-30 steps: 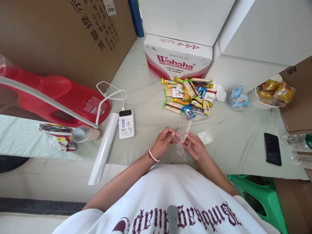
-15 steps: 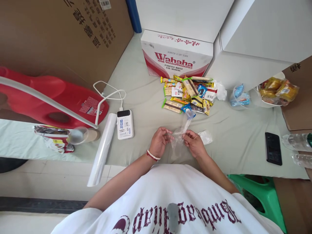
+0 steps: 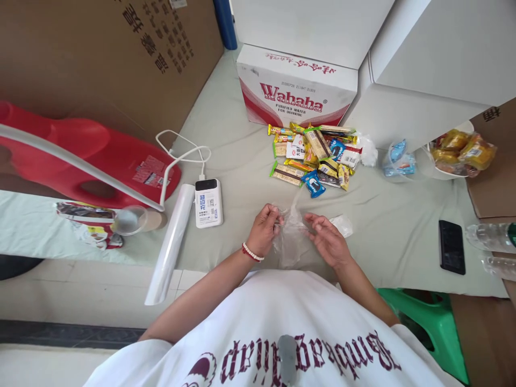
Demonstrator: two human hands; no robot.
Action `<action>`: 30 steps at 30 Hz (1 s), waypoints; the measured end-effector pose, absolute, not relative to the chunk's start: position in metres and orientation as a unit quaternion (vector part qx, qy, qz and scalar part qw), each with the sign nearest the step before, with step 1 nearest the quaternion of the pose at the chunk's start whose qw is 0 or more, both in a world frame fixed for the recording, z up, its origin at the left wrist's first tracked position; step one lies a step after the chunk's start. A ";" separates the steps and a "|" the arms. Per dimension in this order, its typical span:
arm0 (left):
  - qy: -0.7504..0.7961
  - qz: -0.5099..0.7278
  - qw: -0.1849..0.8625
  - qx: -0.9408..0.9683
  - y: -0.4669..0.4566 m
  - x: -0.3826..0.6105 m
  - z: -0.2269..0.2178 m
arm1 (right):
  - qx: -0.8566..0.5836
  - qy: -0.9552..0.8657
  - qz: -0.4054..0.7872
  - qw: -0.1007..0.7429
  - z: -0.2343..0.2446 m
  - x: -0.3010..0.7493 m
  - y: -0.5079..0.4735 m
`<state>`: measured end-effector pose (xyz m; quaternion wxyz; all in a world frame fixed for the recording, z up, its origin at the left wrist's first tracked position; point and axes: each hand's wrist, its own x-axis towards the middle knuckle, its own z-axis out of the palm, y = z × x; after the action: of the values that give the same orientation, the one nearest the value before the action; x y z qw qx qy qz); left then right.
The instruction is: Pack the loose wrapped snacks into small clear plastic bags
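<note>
Tablecloth [image 3: 391, 242] spreads wide, near edge partly behind the shirt [image 3: 298, 306]; snack pile [image 3: 314, 154] beyond; clear bag [image 3: 292, 242], nearer, pinched by the left hand [image 3: 262, 232]; right hand [image 3: 329, 242] beside it, fingers loosely parted, contact unclear, room stretching rightward to the phone [image 3: 452, 247].

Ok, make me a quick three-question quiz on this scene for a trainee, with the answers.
1. Multiple choice: what does the left hand hold? A) a cup B) thin clear plastic C) a bottle
2. True or false: the phone lies right beside the power bank.
3. What stands just behind the snacks?
Key: 1 B; 2 false, the phone is far right, the power bank left; 3 a white and red box.
</note>
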<state>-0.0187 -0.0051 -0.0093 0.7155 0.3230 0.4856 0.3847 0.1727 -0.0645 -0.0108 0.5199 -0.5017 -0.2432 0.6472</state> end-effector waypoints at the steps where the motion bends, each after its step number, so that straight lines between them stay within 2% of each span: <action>1: 0.464 0.377 0.733 0.323 -0.007 -0.019 -0.004 | -0.466 -0.210 0.680 0.526 -0.009 0.170 -0.064; 5: 0.427 0.345 0.769 0.327 -0.012 -0.018 0.008 | -0.399 -0.125 0.762 0.494 -0.006 0.154 -0.055; 8: 0.464 0.358 0.730 0.351 -0.010 -0.020 0.002 | -0.407 -0.149 0.778 0.454 -0.010 0.147 -0.047; 11: 0.508 0.388 0.681 0.358 -0.009 -0.028 -0.011 | -0.439 -0.147 0.761 0.455 -0.014 0.151 -0.039; 19: 0.557 0.431 0.650 0.287 -0.017 -0.049 -0.024 | -0.546 -0.134 0.598 0.571 -0.022 0.166 -0.044; 26: 0.582 0.473 0.615 0.243 -0.018 -0.056 -0.029 | -0.663 -0.244 0.443 0.552 -0.028 0.172 -0.062; 30: 0.579 0.476 0.620 0.231 -0.018 -0.066 -0.027 | -0.670 -0.262 0.419 0.554 -0.026 0.191 -0.066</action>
<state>-0.0661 -0.0184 -0.0270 0.6198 0.2314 0.5792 0.4763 0.1909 -0.0661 -0.0263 0.5536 -0.6704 -0.2618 0.4191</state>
